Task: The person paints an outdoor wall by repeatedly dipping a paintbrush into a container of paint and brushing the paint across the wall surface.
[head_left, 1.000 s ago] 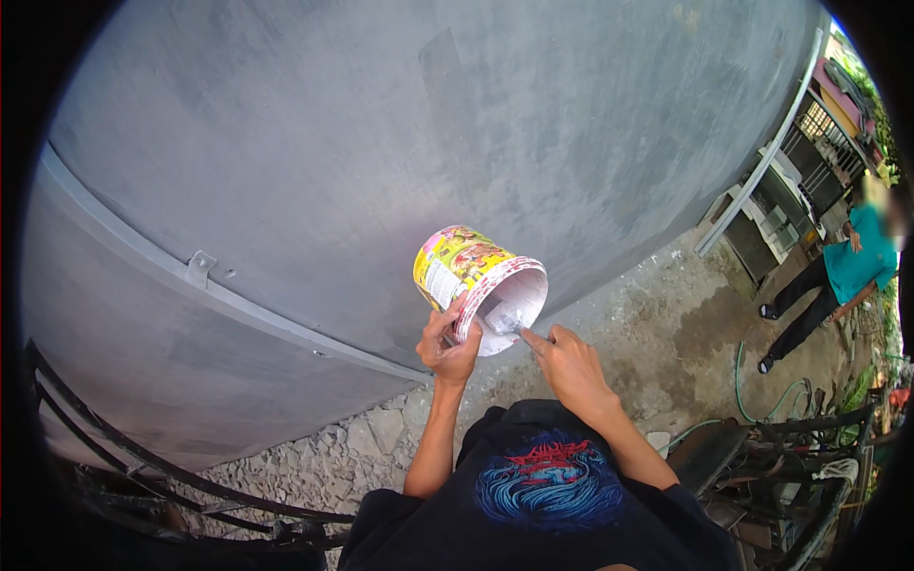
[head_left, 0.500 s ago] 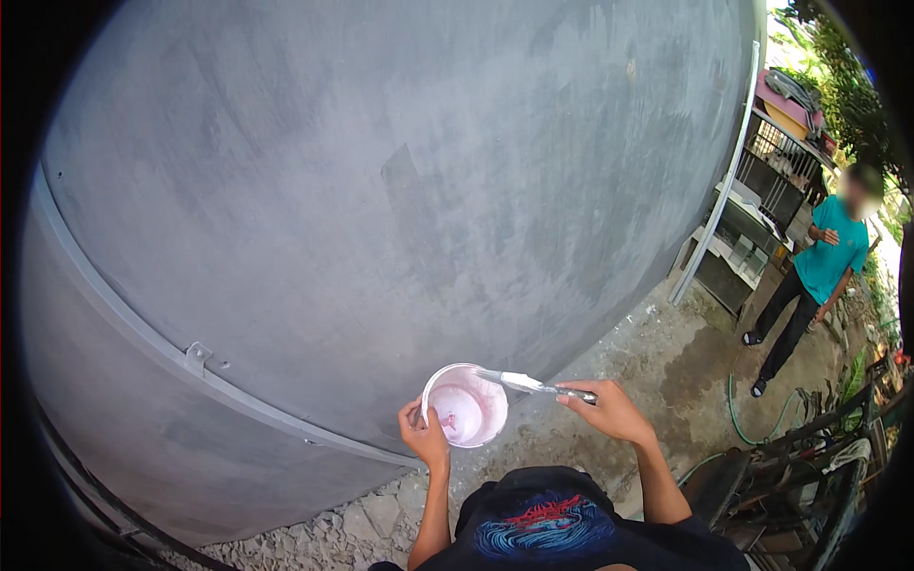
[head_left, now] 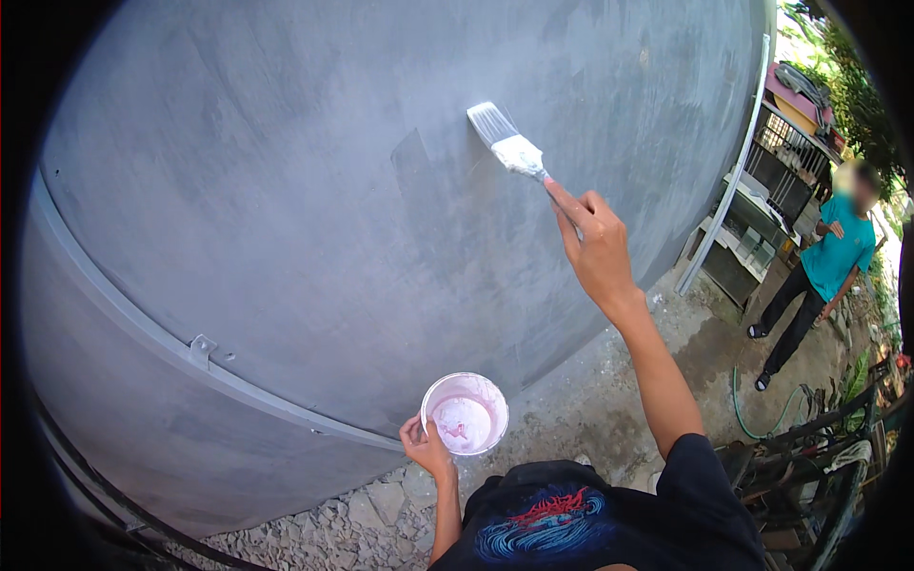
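My left hand (head_left: 428, 445) grips the rim of a small round bucket (head_left: 493, 392), thumb inside and fingers outside. White paint with a pinkish tint lies at the bucket's bottom and smears its inner wall. Up and to the right, my right hand (head_left: 598, 243) is closed around the handle of a flat paintbrush (head_left: 519, 154). White paint coats the brush's bristles and ferrule. Its bristle tips are at the grey wall (head_left: 314, 209), to the right of a darker patch; whether they touch it I cannot tell.
A metal rail (head_left: 252, 392) with a bracket crosses the wall's lower left. Rubble (head_left: 352, 519) lies along the wall's foot. On the right stand a leaning pole (head_left: 728, 181), a rack (head_left: 747, 238) and a person in a teal shirt (head_left: 838, 249). A green hose (head_left: 738, 409) lies on the ground.
My right hand has lifted the paintbrush out of the bucket, up and forward to the wall. The bucket stays in my left hand, slightly lower in view.
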`<action>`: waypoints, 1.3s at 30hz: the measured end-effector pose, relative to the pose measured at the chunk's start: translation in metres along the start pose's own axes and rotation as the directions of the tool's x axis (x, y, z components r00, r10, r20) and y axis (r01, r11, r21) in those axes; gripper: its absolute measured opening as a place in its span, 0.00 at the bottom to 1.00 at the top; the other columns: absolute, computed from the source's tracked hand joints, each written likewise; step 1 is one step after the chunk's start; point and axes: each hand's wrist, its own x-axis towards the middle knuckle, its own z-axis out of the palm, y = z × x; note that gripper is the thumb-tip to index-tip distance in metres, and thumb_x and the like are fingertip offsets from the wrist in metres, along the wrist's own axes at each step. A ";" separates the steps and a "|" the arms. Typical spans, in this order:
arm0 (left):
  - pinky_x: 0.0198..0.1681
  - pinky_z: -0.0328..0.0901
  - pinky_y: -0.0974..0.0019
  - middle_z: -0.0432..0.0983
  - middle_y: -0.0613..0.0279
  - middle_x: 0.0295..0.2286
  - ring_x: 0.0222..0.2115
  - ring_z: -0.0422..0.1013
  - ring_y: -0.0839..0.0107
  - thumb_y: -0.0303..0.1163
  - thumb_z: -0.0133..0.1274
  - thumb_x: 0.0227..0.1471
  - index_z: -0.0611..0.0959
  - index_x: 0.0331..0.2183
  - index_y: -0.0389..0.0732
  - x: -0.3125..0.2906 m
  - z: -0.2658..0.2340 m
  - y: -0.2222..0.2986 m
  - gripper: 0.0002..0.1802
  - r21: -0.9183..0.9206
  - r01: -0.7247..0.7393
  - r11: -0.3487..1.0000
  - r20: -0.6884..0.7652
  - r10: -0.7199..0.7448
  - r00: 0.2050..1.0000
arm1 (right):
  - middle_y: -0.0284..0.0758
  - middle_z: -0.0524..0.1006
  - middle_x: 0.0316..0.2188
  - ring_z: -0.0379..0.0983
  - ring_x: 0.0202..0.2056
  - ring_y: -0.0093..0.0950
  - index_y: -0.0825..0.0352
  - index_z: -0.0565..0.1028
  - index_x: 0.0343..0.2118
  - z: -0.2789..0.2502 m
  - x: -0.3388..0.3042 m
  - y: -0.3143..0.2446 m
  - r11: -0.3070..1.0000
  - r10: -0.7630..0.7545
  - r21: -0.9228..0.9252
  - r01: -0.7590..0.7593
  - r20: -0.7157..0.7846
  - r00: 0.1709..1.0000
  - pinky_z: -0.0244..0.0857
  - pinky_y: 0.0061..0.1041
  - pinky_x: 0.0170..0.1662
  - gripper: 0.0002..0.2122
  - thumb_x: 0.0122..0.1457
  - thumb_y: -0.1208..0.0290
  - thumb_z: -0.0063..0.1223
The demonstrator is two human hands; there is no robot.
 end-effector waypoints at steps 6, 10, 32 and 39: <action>0.45 0.69 0.67 0.72 0.50 0.39 0.41 0.72 0.67 0.18 0.56 0.51 0.72 0.42 0.33 -0.004 -0.024 -0.002 0.16 -0.005 0.030 1.000 -0.088 -0.030 0.996 | 0.47 0.70 0.27 0.72 0.28 0.45 0.62 0.75 0.52 0.081 -0.159 0.044 0.974 0.227 -0.102 -0.202 0.470 0.853 0.69 0.41 0.31 0.19 0.57 0.82 0.47; 0.44 0.69 0.67 0.72 0.51 0.39 0.41 0.72 0.66 0.18 0.56 0.51 0.71 0.42 0.33 -0.002 -0.032 -0.009 0.16 0.051 0.009 0.999 -0.057 -0.006 0.998 | 0.50 0.73 0.31 0.74 0.31 0.47 0.63 0.76 0.51 0.074 -0.204 0.059 0.933 0.350 -0.162 -0.321 0.618 0.704 0.70 0.41 0.34 0.17 0.59 0.80 0.48; 0.47 0.69 0.66 0.74 0.47 0.40 0.43 0.72 0.64 0.16 0.56 0.50 0.71 0.42 0.34 -0.001 -0.023 -0.009 0.17 -0.031 -0.003 1.000 -0.018 0.003 1.000 | 0.43 0.67 0.25 0.70 0.25 0.43 0.61 0.74 0.53 0.048 -0.096 0.008 1.000 0.021 -0.003 -0.021 0.337 0.941 0.66 0.40 0.29 0.18 0.59 0.79 0.50; 0.44 0.67 0.69 0.74 0.51 0.39 0.40 0.72 0.68 0.19 0.56 0.51 0.72 0.41 0.35 0.006 -0.034 -0.003 0.15 -0.014 -0.015 1.000 -0.028 0.015 0.999 | 0.44 0.69 0.25 0.71 0.26 0.42 0.61 0.77 0.49 0.047 -0.149 0.038 0.976 0.180 0.003 -0.219 0.559 0.809 0.66 0.41 0.31 0.15 0.59 0.77 0.51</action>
